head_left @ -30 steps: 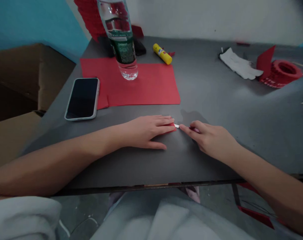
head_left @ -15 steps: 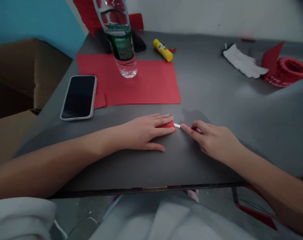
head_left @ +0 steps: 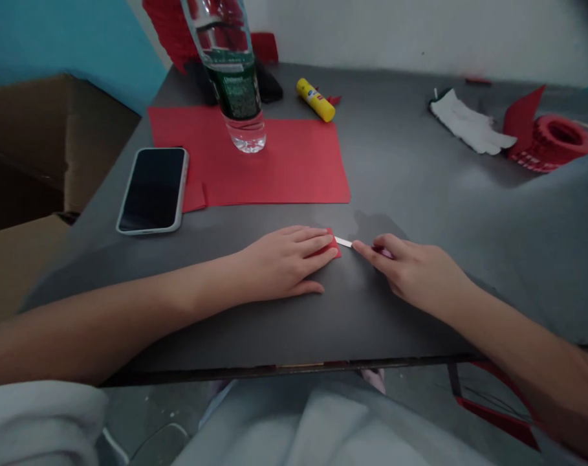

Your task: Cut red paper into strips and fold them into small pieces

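My left hand [head_left: 284, 259] lies flat on a small red paper piece [head_left: 333, 244] on the grey table [head_left: 420, 194], pressing it down; only its right corner shows past my fingers. My right hand [head_left: 413, 272] grips a pink-handled craft knife [head_left: 345, 242]; its pale blade points left and touches the paper's edge beside my left fingertips. The handle is mostly hidden under my fingers.
A red paper sheet [head_left: 284, 168] lies behind my hands with a water bottle [head_left: 233, 77] on it. A phone [head_left: 152, 189] sits at the left, a yellow glue stick [head_left: 315, 99] further back. A white glove [head_left: 471, 122] and a red paper ring [head_left: 558, 142] are at the far right.
My left hand drew back slightly toward me over the paper piece; the knife blade stays at the paper's edge. The view shifted a little.
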The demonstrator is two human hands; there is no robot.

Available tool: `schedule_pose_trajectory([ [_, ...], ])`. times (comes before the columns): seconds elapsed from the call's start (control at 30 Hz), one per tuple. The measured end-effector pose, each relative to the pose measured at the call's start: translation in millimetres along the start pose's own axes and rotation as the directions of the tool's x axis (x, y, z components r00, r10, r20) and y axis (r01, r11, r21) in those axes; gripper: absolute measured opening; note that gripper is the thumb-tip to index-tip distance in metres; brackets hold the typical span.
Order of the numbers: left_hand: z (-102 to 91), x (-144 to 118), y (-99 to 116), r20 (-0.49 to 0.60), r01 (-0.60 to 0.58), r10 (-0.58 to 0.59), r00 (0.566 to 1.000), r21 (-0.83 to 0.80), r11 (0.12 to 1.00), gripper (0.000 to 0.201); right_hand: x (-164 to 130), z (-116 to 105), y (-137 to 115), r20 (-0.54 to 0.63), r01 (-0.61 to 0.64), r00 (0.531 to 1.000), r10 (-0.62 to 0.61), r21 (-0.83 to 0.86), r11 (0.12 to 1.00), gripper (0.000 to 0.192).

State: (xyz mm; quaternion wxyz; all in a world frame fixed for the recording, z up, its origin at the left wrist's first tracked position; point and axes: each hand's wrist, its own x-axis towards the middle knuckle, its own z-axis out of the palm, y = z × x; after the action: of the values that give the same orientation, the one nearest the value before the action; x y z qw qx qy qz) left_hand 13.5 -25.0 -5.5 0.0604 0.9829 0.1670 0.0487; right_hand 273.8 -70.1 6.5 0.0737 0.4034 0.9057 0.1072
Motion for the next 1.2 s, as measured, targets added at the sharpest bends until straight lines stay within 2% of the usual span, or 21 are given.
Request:
schedule_pose_trajectory([
  [0.37, -0.8, 1, 2, 0.019, -0.029, 0.028, 0.999, 0.041, 0.999, 0.059, 8, 0, 0, 0.063, -0.031, 0.998, 0.032, -0.020, 0.999, 0.050],
  [0.63, -3.9, 1, 3, 0.027, -0.014, 0.013, 1.000, 0.050, 0.999, 0.056, 18, 2, 0, 0.043, -0.034, 0.998, 0.034, -0.012, 0.999, 0.049],
  [0.97, -4.4, 0, 4, 0.038, 0.040, -0.042, 0.998, 0.050, 0.998, 0.056, 1, 3, 7, 0.035, 0.000, 0.999, 0.002, -0.050, 0.999, 0.053],
  [1.1, -4.6, 1, 4, 0.044, 0.039, -0.041, 0.998, 0.050, 0.998, 0.055, 12, 3, 7, 0.058, -0.039, 0.997, 0.042, -0.051, 0.998, 0.052],
  [1.2, -4.0, 1, 3, 0.053, 0.046, -0.049, 0.997, 0.044, 0.998, 0.053, 20, 3, 10, 0.018, -0.057, 0.998, 0.058, -0.042, 0.997, 0.050],
])
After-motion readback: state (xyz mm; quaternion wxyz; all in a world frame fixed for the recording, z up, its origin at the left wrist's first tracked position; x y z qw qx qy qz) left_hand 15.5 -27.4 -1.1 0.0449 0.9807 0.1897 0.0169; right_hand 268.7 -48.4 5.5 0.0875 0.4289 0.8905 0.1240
